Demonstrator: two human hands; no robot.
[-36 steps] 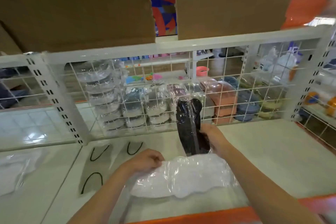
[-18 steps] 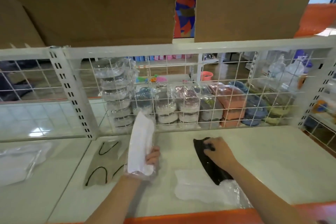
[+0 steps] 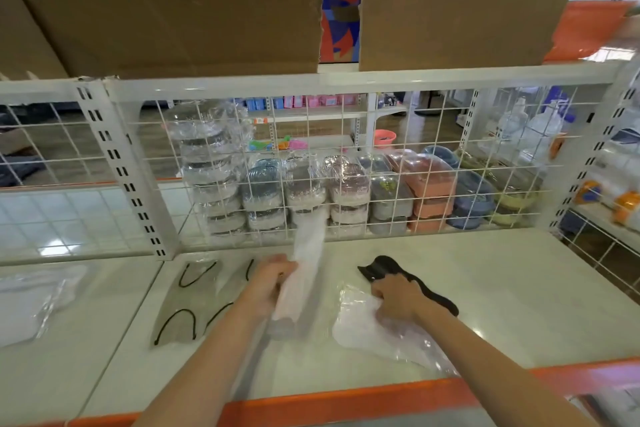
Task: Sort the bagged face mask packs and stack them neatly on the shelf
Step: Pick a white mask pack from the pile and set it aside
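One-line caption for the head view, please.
Left hand holds a white mask pack upright while the right hand presses a black mask pack onto the shelf.

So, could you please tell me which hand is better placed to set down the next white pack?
Left. The left hand already grips a white mask pack; the right hand presses the black pack.

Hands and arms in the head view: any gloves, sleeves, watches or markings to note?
Both are bare. The left hand and right hand wear no gloves, and no rings show. Both forearms are uncovered as far as the bottom edge of the frame, with no sleeve cuff in sight. No watch, band or marking shows on either wrist. The left hand is somewhat motion-blurred, so fine detail there cannot be told.
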